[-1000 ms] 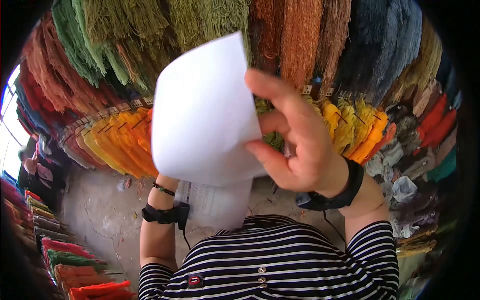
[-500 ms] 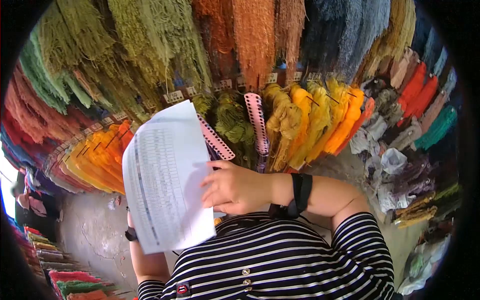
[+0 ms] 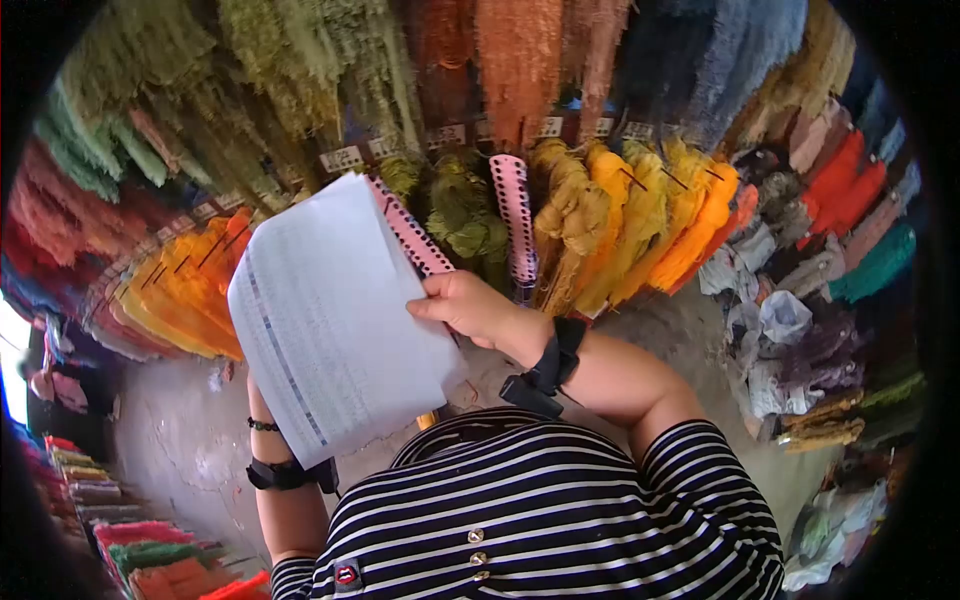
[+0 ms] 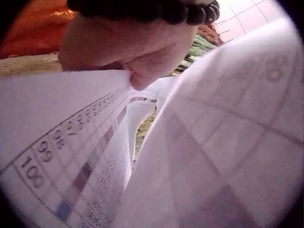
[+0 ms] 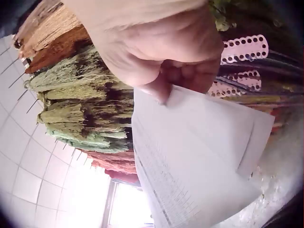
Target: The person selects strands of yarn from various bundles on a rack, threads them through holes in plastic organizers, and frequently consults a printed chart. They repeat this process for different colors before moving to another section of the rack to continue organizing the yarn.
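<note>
Printed paper sheets (image 3: 330, 320) covered with a table of small rows and a dark column are held up in front of the striped shirt. My right hand (image 3: 480, 310) pinches their right edge between thumb and fingers. In the right wrist view, the thumb (image 5: 159, 90) presses on the white paper (image 5: 199, 128). The sheets hide my left hand in the head view. The left wrist view shows the left hand (image 4: 128, 52) gripping the far end of the sheets, its thumb over the paper (image 4: 95, 156), where row numbers such as 99 and 100 and coloured squares show.
Pink perforated strips (image 3: 513, 205) hang just beyond the paper, beside green yarn skeins (image 3: 465, 225). Yellow and orange skeins (image 3: 690, 220) hang on pegs to the right, more orange ones (image 3: 190, 290) to the left. Plastic bags (image 3: 785, 318) hang at right above concrete floor (image 3: 190, 440).
A raised sheet with its blank side showing has come down, baring the printed table. My right hand has gone from lifted, to fingers on the sheet, to pinching its right edge.
</note>
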Available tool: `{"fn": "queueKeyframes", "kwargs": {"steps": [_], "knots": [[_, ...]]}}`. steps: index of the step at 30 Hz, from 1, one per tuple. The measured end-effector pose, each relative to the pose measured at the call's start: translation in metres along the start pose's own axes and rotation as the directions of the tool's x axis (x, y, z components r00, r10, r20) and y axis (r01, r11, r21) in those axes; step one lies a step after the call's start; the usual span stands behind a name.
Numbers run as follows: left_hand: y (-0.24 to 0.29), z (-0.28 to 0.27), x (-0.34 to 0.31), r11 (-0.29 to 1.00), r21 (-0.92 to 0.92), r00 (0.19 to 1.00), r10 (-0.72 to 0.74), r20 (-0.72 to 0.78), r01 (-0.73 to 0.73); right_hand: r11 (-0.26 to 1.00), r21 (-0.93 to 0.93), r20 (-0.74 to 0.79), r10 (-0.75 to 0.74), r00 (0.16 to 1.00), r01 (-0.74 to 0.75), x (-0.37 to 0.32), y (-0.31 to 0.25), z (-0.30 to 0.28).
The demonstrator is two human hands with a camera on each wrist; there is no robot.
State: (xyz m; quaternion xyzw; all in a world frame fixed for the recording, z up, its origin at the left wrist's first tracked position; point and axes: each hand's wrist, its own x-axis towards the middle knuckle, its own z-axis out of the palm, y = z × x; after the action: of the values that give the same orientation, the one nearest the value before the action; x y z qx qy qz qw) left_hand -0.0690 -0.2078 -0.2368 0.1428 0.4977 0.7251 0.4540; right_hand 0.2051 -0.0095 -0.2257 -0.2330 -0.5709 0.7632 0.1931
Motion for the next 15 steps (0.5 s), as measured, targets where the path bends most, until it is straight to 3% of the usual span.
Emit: {"fn": "queueKeyframes", "kwargs": {"steps": [1, 2, 4, 5, 8, 9, 11, 13, 15], "knots": [[0.003, 0.004, 0.001, 0.996, -0.017, 0.996, 0.084, 0.005, -0.084, 0.998, -0.07, 0.008, -0.005, 1.0, 0.005, 0.003, -0.003, -0.001], [0.008, 0.001, 0.003, 0.992, -0.081, 0.989, 0.104, 0.105, -0.095, 0.996, -0.063, -0.014, -0.066, 0.998, 0.065, 0.002, -0.006, 0.001], [0.016, -0.004, 0.007, 0.982, -0.085, 0.986, 0.168, -0.012, -0.169, 0.942, -0.297, -0.071, -0.183, 0.981, 0.154, 0.003, -0.012, 0.003], [0.018, -0.006, 0.008, 0.976, -0.083, 0.978, 0.196, -0.065, -0.202, 0.892, -0.41, -0.094, -0.248, 0.964, 0.189, 0.003, -0.014, 0.003], [0.025, 0.011, -0.01, 0.953, -0.176, 0.951, 0.274, 0.145, -0.247, 0.705, -0.673, -0.12, -0.4, 0.909, 0.222, -0.008, -0.035, 0.007], [0.025, 0.015, -0.015, 0.965, -0.129, 0.966, 0.24, 0.098, -0.227, 0.634, -0.741, -0.11, -0.442, 0.89, 0.223, -0.01, -0.041, 0.008], [0.029, 0.015, -0.024, 0.983, -0.038, 0.983, 0.181, -0.01, -0.182, 0.626, -0.755, -0.091, -0.398, 0.913, 0.198, -0.008, -0.043, 0.004], [0.027, 0.003, -0.01, 0.955, -0.261, 0.95, 0.205, 0.234, -0.142, 0.681, -0.703, -0.092, -0.371, 0.924, 0.203, -0.005, -0.043, 0.004], [0.029, 0.005, -0.008, 0.976, -0.141, 0.954, 0.196, 0.225, -0.168, 0.788, -0.574, -0.122, -0.35, 0.929, 0.222, -0.005, -0.04, 0.005]]}}
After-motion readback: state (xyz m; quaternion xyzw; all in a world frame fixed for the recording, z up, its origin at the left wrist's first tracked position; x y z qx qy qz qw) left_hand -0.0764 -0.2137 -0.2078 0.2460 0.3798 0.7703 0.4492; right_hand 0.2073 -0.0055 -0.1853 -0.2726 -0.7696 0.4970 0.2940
